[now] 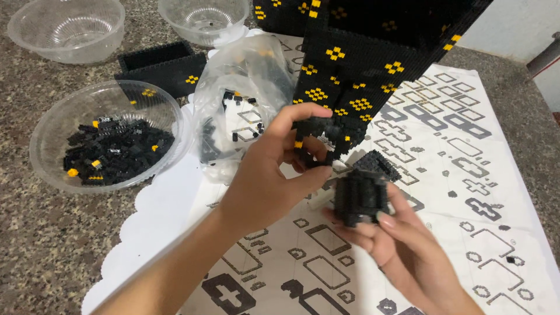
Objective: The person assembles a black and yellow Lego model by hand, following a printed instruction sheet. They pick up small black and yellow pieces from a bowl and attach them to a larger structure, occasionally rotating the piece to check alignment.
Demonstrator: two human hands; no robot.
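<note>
1. While the head view looks down on a speckled stone counter (35, 245), the left hand (265, 175) reaches up to the lower corner of a tall black micro-brick model with yellow diamond marks (350, 64); thumb and fingers are pinched on the model's ragged bottom edge (324, 131), grasping bricks there.
2. Same view: the right hand (396, 245) lies palm up just below and right of that edge, fingers curled round a small black brick sub-block (360, 195), thumb pressing its side. Block is held clear of the sheet, close to the model, not joined to it.
3. Under both hands lies a white printed instruction sheet with brick outlines (466, 151); a few loose black bits sit on it.
4. Left side: clear plastic bowl of loose black and yellow bricks (111, 146), two empty clear bowls (67, 29) (201, 17) behind, an open black brick box piece (160, 64), and a crumpled clear plastic bag with some bricks (239, 99) between bowl and model.
5. Step, judged: fitting stage, with the model steadied at its open edge and the sub-block brought near for mating.
6. Next move would call for turning the block so its studs line up with the edge, then pressing firmly while the left hand braces; stud alignment can't be read, too blurred.
</note>
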